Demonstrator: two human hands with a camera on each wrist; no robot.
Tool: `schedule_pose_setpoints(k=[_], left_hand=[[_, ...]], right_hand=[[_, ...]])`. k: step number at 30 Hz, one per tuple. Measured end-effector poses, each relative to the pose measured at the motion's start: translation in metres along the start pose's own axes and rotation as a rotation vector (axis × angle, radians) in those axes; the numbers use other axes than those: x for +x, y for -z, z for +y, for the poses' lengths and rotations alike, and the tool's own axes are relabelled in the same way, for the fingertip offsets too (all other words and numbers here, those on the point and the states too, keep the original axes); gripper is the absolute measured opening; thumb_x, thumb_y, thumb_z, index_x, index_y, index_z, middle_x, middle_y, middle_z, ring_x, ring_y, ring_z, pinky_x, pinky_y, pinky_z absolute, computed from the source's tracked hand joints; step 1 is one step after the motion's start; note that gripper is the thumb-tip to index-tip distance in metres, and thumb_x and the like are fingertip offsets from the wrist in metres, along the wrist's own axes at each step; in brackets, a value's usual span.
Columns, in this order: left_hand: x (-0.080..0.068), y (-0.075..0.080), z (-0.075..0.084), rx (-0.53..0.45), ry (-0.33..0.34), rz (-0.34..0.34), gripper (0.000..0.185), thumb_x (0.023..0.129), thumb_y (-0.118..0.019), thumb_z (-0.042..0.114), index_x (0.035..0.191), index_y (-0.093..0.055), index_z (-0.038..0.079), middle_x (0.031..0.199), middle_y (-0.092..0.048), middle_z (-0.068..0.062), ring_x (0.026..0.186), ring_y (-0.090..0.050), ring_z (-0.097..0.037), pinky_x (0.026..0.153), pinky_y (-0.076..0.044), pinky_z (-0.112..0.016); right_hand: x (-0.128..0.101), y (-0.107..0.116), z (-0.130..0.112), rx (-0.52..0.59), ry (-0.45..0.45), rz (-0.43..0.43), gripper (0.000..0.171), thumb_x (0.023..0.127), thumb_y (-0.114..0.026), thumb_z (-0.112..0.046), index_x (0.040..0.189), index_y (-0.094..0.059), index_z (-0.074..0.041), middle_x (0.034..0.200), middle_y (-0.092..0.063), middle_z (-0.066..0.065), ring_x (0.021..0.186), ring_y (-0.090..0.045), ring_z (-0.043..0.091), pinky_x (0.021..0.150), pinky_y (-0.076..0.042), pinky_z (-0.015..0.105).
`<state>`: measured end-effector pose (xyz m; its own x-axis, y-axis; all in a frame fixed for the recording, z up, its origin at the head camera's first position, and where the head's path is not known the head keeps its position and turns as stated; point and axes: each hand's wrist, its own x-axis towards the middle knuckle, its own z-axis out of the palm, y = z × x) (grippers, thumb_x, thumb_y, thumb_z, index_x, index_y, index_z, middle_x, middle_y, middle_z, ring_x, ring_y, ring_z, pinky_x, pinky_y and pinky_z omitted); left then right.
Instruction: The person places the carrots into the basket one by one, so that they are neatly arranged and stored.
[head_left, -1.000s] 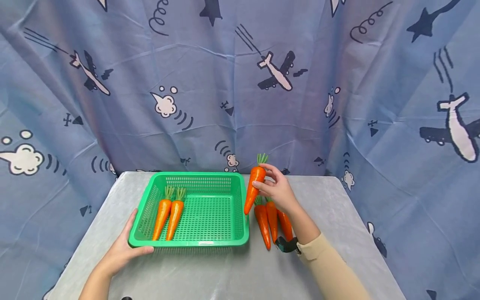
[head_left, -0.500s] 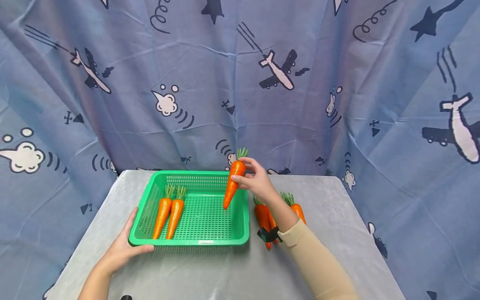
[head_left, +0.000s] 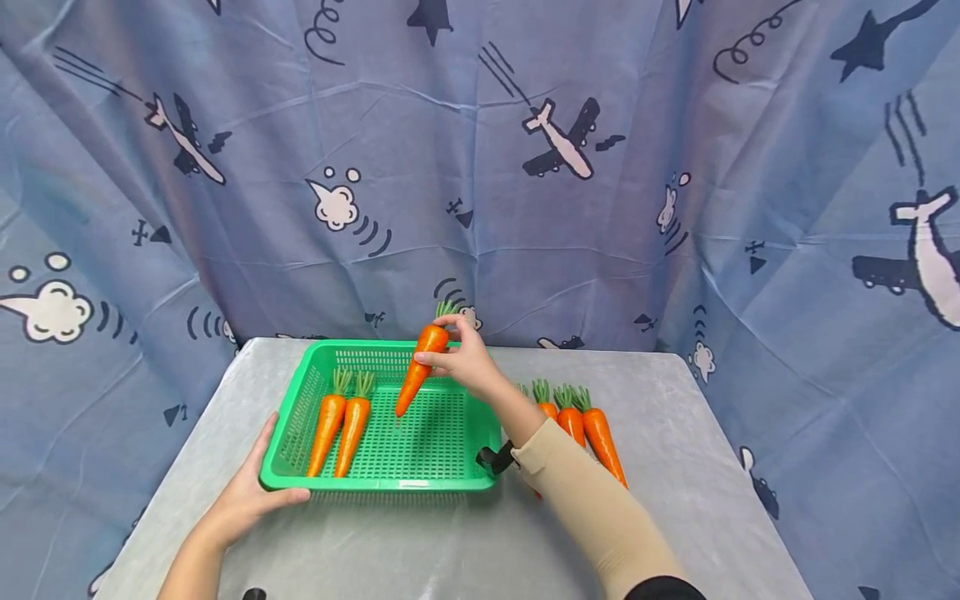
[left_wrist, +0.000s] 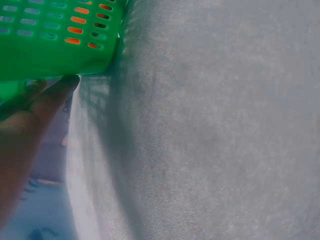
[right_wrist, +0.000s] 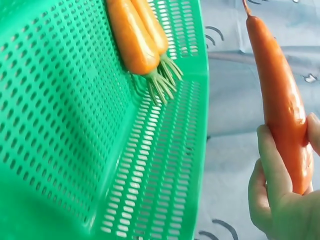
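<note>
The basket (head_left: 382,485) is best kept still, and the raised carrot (head_left: 422,360) lightly held. Nearest, the basket's left corner is touched by the left hand (head_left: 243,500), thumb and fingers spread, nearly straight. Inside, two carrots (head_left: 327,433) are laid. Farther back, above the basket, the raised carrot is pinched between the right hand's (head_left: 467,360) thumb and bent fingers.

My held carrot (head_left: 417,373) is deep orange, green-topped; my basket (head_left: 375,484) bright green, the two carrots (head_left: 327,425) in it lighter orange; my worktop (head_left: 390,550) pale grey, my sleeve (head_left: 592,512) beige, the curtain (head_left: 420,225) blue with dark-and-white planes.
</note>
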<state>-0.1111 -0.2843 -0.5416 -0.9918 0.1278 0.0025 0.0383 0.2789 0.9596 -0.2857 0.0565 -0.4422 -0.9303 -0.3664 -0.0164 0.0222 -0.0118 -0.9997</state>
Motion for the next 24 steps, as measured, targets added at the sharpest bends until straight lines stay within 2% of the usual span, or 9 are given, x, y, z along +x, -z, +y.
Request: schedule_pose_setpoints(k=[8, 14, 19, 24], left_hand=[[0.001, 0.000, -0.001, -0.009, -0.024, 0.004, 0.125, 0.079, -0.083, 0.001, 0.162, 0.003, 0.036, 0.169, -0.006, -0.017, 0.130, -0.031, 0.012, 0.096, -0.027, -0.003], [0.000, 0.002, -0.001, 0.026, -0.021, 0.006, 0.126, 0.079, -0.084, 0.002, 0.162, 0.003, 0.037, 0.168, -0.009, -0.019, 0.127, -0.035, 0.009, 0.095, -0.028, -0.003], [0.001, 0.003, -0.001, 0.011, -0.028, 0.004, 0.125, 0.078, -0.083, 0.001, 0.163, 0.004, 0.032, 0.167, -0.009, -0.019, 0.127, -0.037, 0.007, 0.095, -0.028, -0.004], [0.001, 0.000, -0.001, 0.009, -0.016, 0.004, 0.126, 0.079, -0.083, 0.001, 0.162, 0.003, 0.037, 0.168, -0.008, -0.018, 0.128, -0.034, 0.008, 0.096, -0.028, -0.004]], right_hand=[[0.019, -0.027, 0.016, -0.025, -0.060, -0.030, 0.062, 0.083, -0.082, -0.002, 0.134, -0.048, -0.010, 0.127, -0.046, 0.020, 0.102, -0.065, 0.036, 0.082, -0.058, 0.053], [0.027, -0.042, 0.034, -0.044, -0.100, -0.064, 0.060, 0.081, -0.083, -0.001, 0.129, -0.048, -0.011, 0.121, -0.050, 0.019, 0.095, -0.068, 0.033, 0.084, -0.056, 0.058], [0.032, -0.054, 0.045, -0.069, -0.119, -0.107, 0.058, 0.079, -0.084, 0.001, 0.122, -0.047, -0.010, 0.113, -0.052, 0.019, 0.088, -0.069, 0.031, 0.083, -0.056, 0.060], [0.033, -0.061, 0.055, -0.123, -0.145, -0.122, 0.059, 0.077, -0.085, 0.002, 0.120, -0.047, -0.011, 0.109, -0.054, 0.017, 0.085, -0.068, 0.028, 0.080, -0.057, 0.057]])
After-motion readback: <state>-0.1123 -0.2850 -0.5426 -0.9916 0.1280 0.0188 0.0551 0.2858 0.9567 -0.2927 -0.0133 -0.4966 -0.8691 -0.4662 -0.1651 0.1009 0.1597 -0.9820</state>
